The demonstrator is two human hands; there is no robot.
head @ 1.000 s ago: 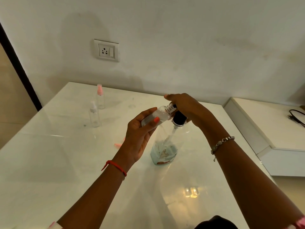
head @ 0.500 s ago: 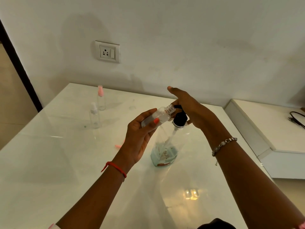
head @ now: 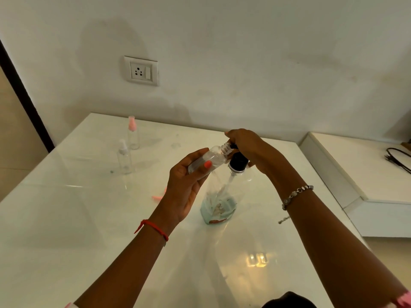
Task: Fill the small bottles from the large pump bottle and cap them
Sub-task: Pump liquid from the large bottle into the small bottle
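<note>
Small bottle [head: 209,160] gripped in my left hand [head: 186,185]; right hand [head: 249,147] back down, curled over the pump bottle [head: 220,196] top, probably another squirt.

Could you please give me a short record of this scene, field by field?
Left hand: holds a small bottle tilted, uncapped neck at the pump
Right hand: on the head of the pump bottle
Big bottle: upright on table, little bluish liquid left
Others: pink-capped bottle, white-capped bottle, upright, far left
Loose: pink piece on table
</note>
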